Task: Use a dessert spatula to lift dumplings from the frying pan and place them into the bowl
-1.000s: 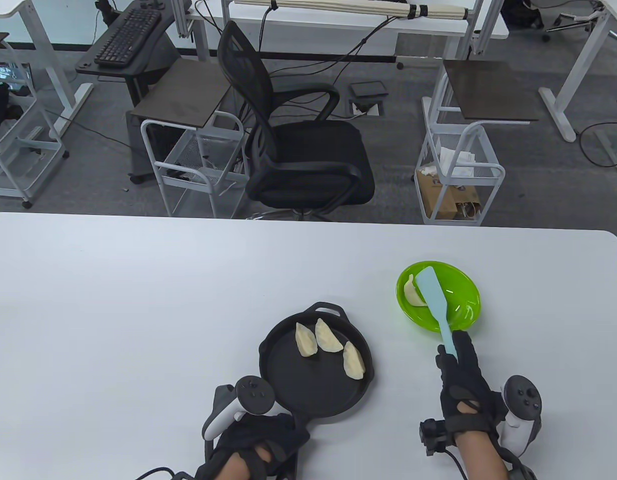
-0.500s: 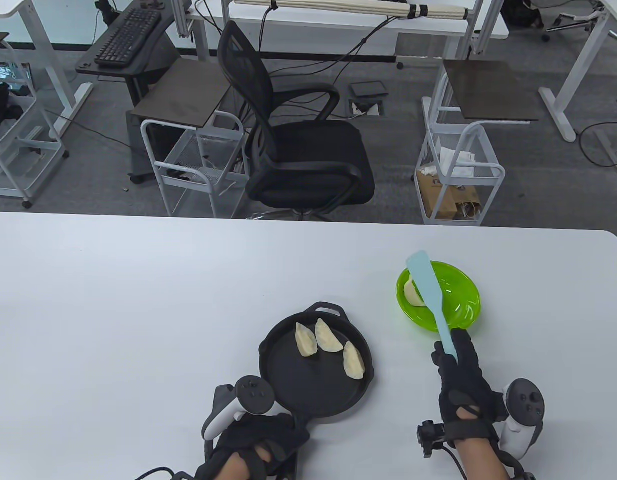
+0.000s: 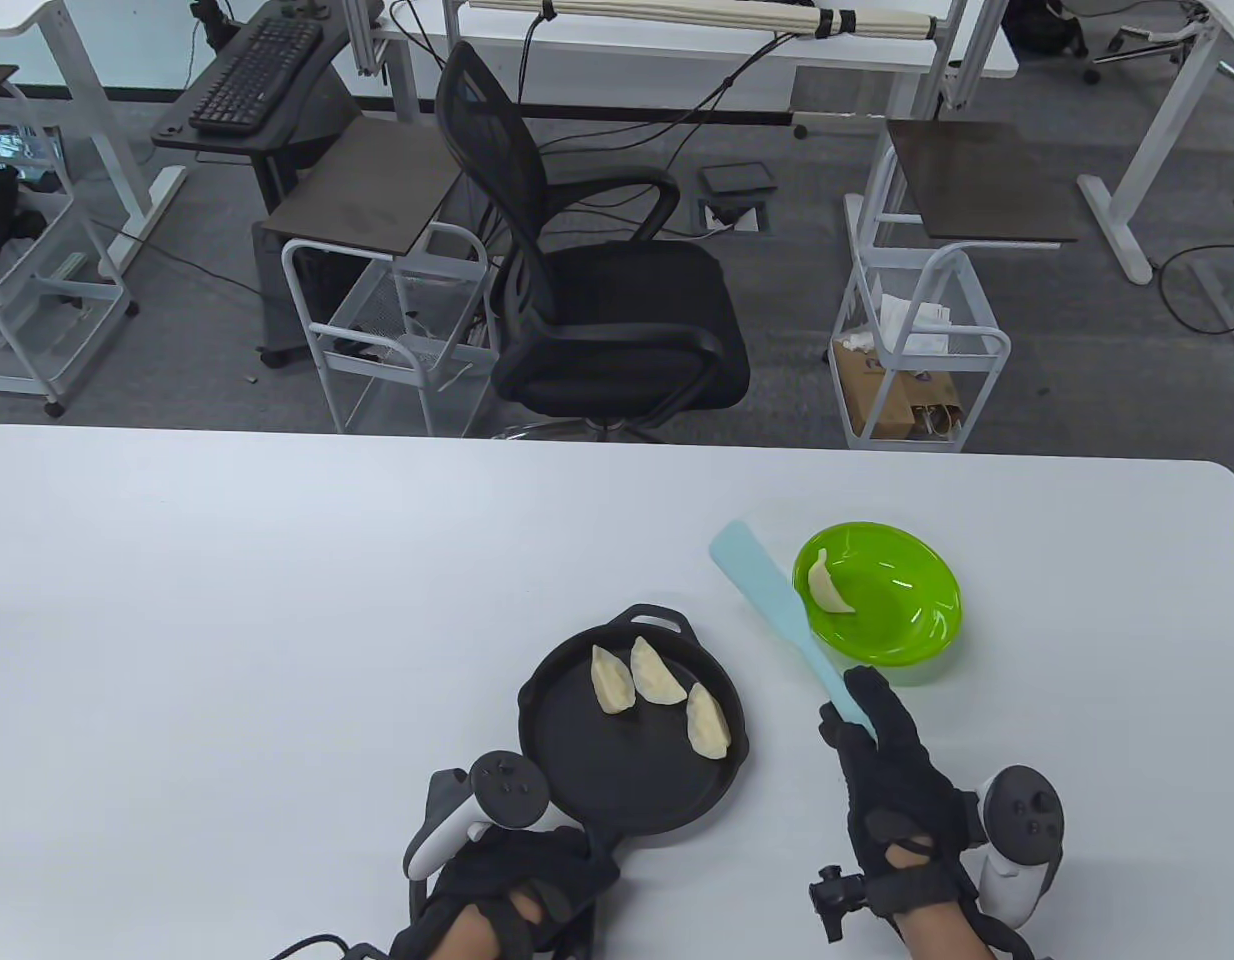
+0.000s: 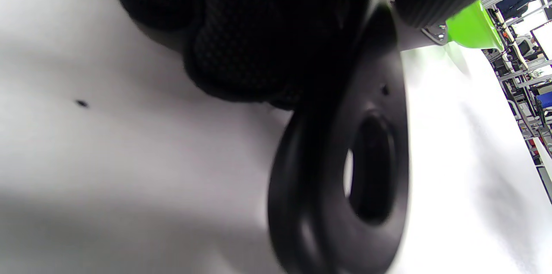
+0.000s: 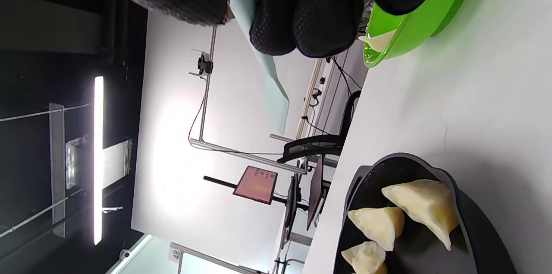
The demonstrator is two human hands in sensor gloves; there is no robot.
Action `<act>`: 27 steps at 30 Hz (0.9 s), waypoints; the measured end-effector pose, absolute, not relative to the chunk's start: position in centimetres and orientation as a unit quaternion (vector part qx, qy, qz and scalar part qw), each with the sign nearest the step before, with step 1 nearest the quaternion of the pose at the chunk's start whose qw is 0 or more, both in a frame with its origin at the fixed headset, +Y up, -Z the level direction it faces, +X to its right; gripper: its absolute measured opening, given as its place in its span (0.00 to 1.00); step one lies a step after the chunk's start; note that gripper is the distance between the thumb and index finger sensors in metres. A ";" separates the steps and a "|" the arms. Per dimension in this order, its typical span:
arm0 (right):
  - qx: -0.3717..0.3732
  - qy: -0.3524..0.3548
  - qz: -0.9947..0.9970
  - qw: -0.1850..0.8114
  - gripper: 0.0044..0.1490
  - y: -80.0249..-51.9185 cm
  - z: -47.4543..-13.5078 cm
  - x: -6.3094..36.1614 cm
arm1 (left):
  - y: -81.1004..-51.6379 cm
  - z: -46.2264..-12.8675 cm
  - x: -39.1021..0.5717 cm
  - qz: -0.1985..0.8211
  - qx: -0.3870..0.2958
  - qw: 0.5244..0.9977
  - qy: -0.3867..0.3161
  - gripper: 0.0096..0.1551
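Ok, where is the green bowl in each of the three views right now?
Table view: the green bowl sits right of centre, beyond the right hand, one dumpling inside.
Left wrist view: only a green sliver at the upper right, past the pan handle.
Right wrist view: upper right, partly behind the fingers.
Shared landmark: the black frying pan, beside the bowl.

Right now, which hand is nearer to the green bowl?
The right hand. It holds the spatula just below the bowl in the table view. The left hand grips the pan handle, farther away beyond the pan.
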State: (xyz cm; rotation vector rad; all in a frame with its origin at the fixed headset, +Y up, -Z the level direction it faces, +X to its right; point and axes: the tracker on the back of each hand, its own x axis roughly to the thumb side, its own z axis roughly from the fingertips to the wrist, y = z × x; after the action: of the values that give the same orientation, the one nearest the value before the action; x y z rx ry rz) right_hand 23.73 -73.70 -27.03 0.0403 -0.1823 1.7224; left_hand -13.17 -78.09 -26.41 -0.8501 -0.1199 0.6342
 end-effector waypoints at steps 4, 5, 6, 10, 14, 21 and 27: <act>0.032 -0.078 0.769 0.634 0.35 -73.6 -26.9 23.2 | -78.1 -26.4 -13.2 0.301 -0.405 0.861 -0.057 0.39; 0.035 -0.078 0.772 0.629 0.35 -73.5 -26.9 23.1 | -78.1 -26.4 -13.2 0.301 -0.405 0.861 -0.057 0.39; 0.041 -0.078 0.778 0.622 0.35 -73.5 -26.9 23.0 | -78.1 -26.4 -13.2 0.302 -0.405 0.861 -0.057 0.39; 0.056 -0.080 0.798 0.595 0.35 -73.3 -26.8 22.5 | -78.1 -26.4 -13.2 0.302 -0.406 0.861 -0.057 0.39; 0.070 -0.079 0.816 0.569 0.34 -73.1 -26.8 22.1 | -78.1 -26.4 -13.2 0.303 -0.405 0.861 -0.057 0.39; 0.092 -0.067 0.851 0.513 0.34 -73.2 -27.0 21.3 | -78.1 -26.4 -13.2 0.303 -0.406 0.861 -0.057 0.39; 0.100 -0.063 0.872 0.475 0.33 -73.4 -26.9 20.5 | -78.1 -26.4 -13.2 0.302 -0.406 0.861 -0.057 0.39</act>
State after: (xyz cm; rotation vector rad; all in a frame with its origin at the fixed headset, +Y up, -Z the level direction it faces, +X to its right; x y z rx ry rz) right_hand 20.52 -73.43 -26.91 0.2445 -0.1535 2.1319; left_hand -13.19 -78.11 -26.43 -0.8513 -0.1197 0.6327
